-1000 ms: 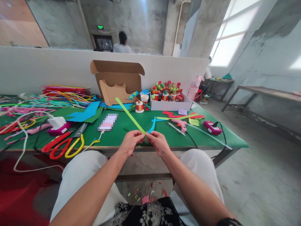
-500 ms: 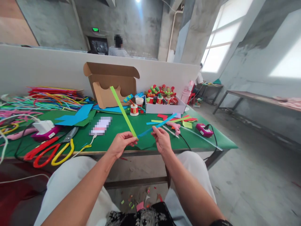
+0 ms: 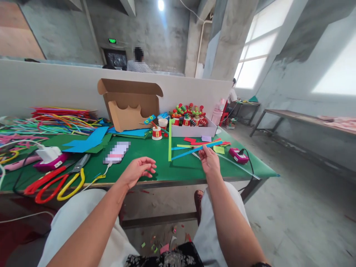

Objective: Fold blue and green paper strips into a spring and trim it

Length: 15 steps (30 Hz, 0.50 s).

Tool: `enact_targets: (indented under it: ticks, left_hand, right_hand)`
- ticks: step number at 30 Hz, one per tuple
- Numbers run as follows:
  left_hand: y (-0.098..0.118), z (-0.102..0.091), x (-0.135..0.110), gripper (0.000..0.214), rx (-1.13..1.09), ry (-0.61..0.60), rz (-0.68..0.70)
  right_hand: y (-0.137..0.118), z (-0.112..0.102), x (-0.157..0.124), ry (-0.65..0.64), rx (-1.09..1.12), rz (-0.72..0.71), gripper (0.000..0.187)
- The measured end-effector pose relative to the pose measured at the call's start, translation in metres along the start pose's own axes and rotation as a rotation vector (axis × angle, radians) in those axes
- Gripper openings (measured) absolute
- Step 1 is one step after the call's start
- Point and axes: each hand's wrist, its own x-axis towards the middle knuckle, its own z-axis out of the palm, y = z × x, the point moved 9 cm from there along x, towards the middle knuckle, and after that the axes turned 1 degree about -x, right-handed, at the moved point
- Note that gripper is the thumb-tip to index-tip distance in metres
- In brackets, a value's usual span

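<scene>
My right hand (image 3: pixel 210 160) pinches a blue paper strip (image 3: pixel 187 153) near its right end, above the table. At the strip's left end, a light green paper strip (image 3: pixel 170 142) meets it at an angle and points up and away. My left hand (image 3: pixel 139 172) is held over the table's front edge, fingers loosely bent and apart, with nothing in it. Behind my right hand lie red paper pieces (image 3: pixel 190 139), a yellow-green piece (image 3: pixel 219 150) and a lilac piece (image 3: pixel 206 138). A glue gun there is mostly hidden by the hand.
On the green table (image 3: pixel 155 152) are scissors (image 3: pixel 79 167), a phone (image 3: pixel 116 152), blue paper (image 3: pixel 89 140), bundled pipe cleaners (image 3: pixel 63 116) and a purple power socket (image 3: pixel 238 155). A cardboard box (image 3: pixel 133 107), a small paper-cup figure (image 3: pixel 157 132) and a white box (image 3: pixel 194 131) of similar figures stand behind.
My left hand has let go of the light green strip and moved slightly left. My right hand has moved right, carrying both strips, and the green one now stands more upright in view.
</scene>
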Motion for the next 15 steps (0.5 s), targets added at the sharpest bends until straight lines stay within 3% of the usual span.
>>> enact_targets:
  ticks: [3, 7, 10, 15]
  left_hand:
    - [-0.006, 0.009, 0.002, 0.021, 0.08, 0.026, 0.043]
    - [0.007, 0.02, -0.001, 0.014, 0.386, 0.129, 0.308]
    - [0.009, 0.043, -0.006, 0.02, 0.65, 0.063, 0.465]
    - [0.001, 0.066, -0.013, 0.017, 0.927, -0.027, 0.572]
  right_hand:
    - [0.017, -0.004, -0.003, 0.052, -0.025, 0.092, 0.038]
    - [0.022, 0.002, -0.006, 0.007, -0.062, 0.103, 0.035]
    - [0.023, 0.008, -0.008, -0.054, -0.062, 0.125, 0.038]
    - [0.023, 0.011, -0.011, -0.081, -0.07, 0.151, 0.032]
